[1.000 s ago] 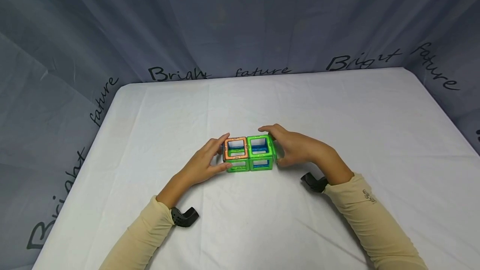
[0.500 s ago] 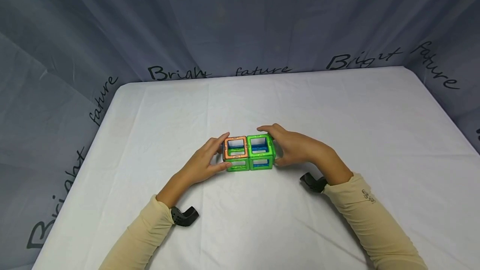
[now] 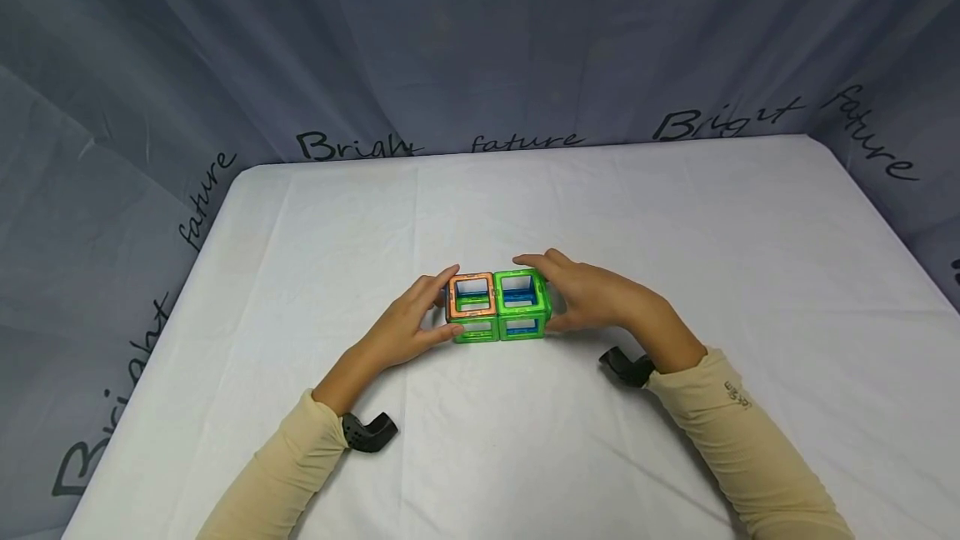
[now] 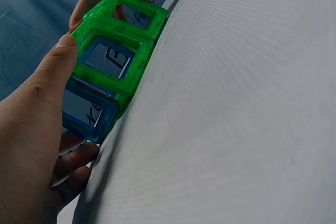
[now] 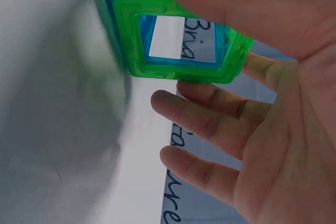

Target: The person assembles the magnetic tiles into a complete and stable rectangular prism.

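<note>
Two open-framed cubes of magnetic tiles stand side by side, touching, on the white table. The left cube (image 3: 472, 297) has an orange top frame and a green front; the right cube (image 3: 521, 291) is green on top and in front, with blue frames behind. My left hand (image 3: 405, 327) holds the left cube's outer end, thumb at the front and index finger toward the back. Around the right cube's outer end, my right hand (image 3: 600, 294) grips between thumb and index finger. Its other fingers (image 5: 205, 121) spread loosely beside a green end tile (image 5: 181, 72). A blue end tile (image 4: 89, 111) faces the left palm.
A white cloth (image 3: 495, 440) covers the table around the cubes. Dark grey curtains (image 3: 480, 40) with black handwriting hang beyond its back and side edges. Each wrist carries a black camera mount, the left one (image 3: 370, 432) and the right one (image 3: 627, 366) both near the cloth.
The green end tile, leaning slightly outward a second ago, now sits flush against the right cube. My right hand has shifted slightly left with it. The left hand has stayed still.
</note>
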`<control>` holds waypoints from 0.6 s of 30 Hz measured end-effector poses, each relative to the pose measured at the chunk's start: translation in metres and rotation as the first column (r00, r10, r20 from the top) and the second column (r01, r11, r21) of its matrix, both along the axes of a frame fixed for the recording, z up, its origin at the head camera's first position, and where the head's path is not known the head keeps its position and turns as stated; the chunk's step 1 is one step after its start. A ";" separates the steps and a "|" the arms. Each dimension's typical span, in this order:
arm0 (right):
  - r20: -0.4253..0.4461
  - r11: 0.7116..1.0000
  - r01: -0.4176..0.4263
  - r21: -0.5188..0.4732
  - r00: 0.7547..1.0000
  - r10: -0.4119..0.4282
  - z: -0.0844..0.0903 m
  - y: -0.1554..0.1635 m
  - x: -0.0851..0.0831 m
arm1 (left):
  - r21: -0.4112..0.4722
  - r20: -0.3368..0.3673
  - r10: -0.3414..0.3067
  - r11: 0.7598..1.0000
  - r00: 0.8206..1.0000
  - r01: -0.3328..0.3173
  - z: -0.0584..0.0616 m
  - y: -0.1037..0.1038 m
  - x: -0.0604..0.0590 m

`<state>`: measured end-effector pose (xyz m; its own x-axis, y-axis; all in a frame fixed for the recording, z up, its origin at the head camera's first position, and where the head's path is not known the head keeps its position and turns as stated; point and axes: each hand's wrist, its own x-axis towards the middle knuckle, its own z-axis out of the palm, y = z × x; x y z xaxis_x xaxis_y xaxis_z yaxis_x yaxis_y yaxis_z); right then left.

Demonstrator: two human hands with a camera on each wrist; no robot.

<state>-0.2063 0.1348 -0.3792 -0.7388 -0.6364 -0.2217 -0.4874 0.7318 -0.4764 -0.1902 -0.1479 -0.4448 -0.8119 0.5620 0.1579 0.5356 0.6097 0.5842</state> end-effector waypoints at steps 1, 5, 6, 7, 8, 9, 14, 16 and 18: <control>-0.005 1.000 -0.002 0.003 1.000 0.002 0.000 0.000 0.000 | 0.003 -0.004 -0.001 1.000 1.000 0.001 0.000 0.000 0.000; -0.017 1.000 0.006 0.019 1.000 -0.006 0.001 -0.002 0.001 | 0.010 -0.017 -0.006 1.000 1.000 0.006 -0.001 -0.001 0.000; -0.018 1.000 0.009 0.022 1.000 -0.009 0.001 -0.003 0.002 | 0.011 -0.015 -0.006 1.000 1.000 0.006 -0.001 -0.001 0.000; -0.019 1.000 0.013 0.026 1.000 -0.012 0.001 -0.003 0.002 | 0.011 -0.014 -0.006 1.000 1.000 0.006 -0.001 -0.001 0.000; -0.024 0.999 0.014 0.029 1.000 -0.014 0.001 -0.004 0.003 | 0.009 -0.013 -0.006 1.000 1.000 0.006 -0.001 -0.001 0.000; -0.029 0.999 0.016 0.035 0.999 -0.015 0.001 -0.005 0.003 | 0.005 -0.012 -0.005 1.000 1.000 0.005 -0.001 -0.001 0.000; -0.082 0.996 0.010 0.085 0.997 -0.003 0.000 -0.007 0.004 | 0.001 -0.010 -0.006 1.000 1.000 0.006 -0.001 -0.001 0.000; -0.091 0.995 0.011 0.103 0.996 -0.001 0.000 -0.007 0.004 | 0.003 -0.007 -0.006 1.000 1.000 0.006 -0.001 -0.001 0.000; -0.093 0.993 0.016 0.114 0.996 -0.005 0.000 -0.008 0.004 | 0.005 -0.002 -0.005 1.000 1.000 0.005 -0.001 -0.001 0.000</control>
<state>-0.2026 0.1271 -0.3789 -0.7661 -0.6025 -0.2236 -0.5170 0.7844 -0.3426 -0.1898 -0.1489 -0.4455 -0.8091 0.5648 0.1624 0.5395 0.6042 0.5864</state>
